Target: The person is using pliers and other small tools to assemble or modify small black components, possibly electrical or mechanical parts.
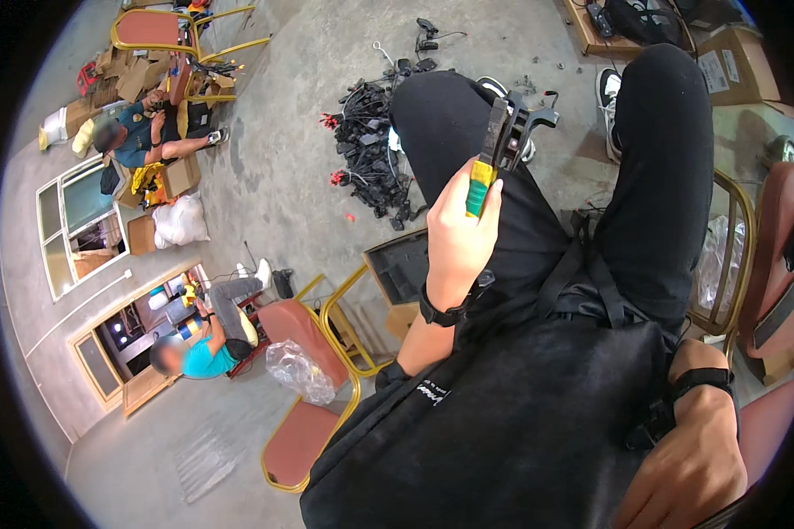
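Observation:
My left hand (461, 231) is raised over my lap, its fingers wrapped round a tool with a yellow and green handle (478, 187). The tool's grey upper end lies against a black bracket-like part (516, 134), which has a small hooked arm; I cannot tell the tool's exact kind. My right hand (684, 472) hangs low at my right side by the black shirt. Its fingers run toward the lower edge and are mostly hidden. On the floor beyond my left knee lies a pile of black parts with cables (366, 145), a few red bits among them.
A padded chair with a gold frame (300, 441) stands at my left, a clear plastic bag (300, 370) on it. Another chair (772, 238) is at my right. Cardboard boxes (737, 66) sit far right. Two people (207, 353) work seated at the left.

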Demonstrator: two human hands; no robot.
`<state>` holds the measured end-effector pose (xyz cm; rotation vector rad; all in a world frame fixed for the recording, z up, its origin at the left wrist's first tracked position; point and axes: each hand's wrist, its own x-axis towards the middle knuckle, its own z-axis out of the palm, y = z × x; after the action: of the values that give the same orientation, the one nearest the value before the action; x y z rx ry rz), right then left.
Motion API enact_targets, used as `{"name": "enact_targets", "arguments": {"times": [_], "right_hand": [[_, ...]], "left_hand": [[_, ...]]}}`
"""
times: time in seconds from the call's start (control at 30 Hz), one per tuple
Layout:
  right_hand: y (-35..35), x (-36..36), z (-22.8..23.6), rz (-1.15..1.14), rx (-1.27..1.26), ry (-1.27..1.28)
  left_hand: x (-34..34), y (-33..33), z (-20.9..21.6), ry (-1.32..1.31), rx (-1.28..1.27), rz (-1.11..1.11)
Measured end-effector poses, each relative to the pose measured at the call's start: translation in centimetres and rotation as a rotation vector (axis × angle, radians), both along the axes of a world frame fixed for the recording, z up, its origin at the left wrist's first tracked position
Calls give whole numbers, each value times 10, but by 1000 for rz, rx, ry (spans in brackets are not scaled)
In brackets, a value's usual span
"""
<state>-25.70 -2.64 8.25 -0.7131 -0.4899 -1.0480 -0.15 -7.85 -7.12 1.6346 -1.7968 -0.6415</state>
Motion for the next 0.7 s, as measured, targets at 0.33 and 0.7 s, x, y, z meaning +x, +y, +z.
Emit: {"name": "enact_targets", "arguments": {"times": [0.33,0.7], "right_hand": [[-9,3,-6,4,-89,-40],[-12,6,-9,123,20,-248]], "left_hand": [[2,0,-4,-3,17,-4],[-1,-1,5,44,71,8]]}}
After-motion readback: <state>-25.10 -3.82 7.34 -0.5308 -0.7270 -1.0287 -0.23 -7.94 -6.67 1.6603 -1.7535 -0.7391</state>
